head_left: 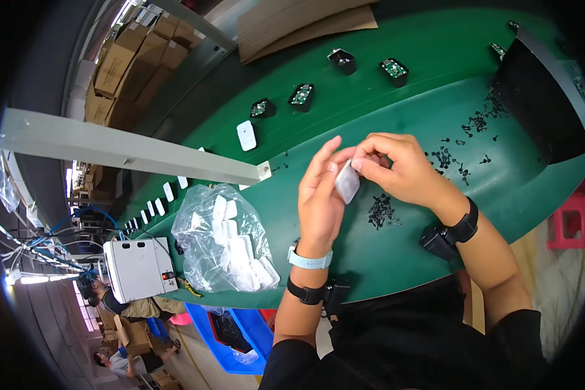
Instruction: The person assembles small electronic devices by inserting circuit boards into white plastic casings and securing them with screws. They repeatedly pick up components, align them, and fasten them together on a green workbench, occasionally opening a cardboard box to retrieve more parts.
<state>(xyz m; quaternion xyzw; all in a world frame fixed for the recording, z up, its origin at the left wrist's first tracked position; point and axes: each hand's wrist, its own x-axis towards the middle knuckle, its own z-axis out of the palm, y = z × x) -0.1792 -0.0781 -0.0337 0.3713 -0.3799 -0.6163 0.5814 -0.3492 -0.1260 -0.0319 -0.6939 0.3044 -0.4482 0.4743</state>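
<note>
My left hand grips a small white plastic cover with rounded corners, tilted above the green worktop. The thumb and fingers of my right hand are pinched together at the cover's upper edge; whether a smaller piece is between them is hidden. Beneath the hands lies a small heap of black parts, like screws or clips. More black parts are scattered to the right. A clear plastic bag holding several white covers rests left of my left hand.
Black housings with green circuit boards stand on the green conveyor, with white covers further left. A metal beam crosses at left, above a white box. A black bin stands right; a blue crate sits below.
</note>
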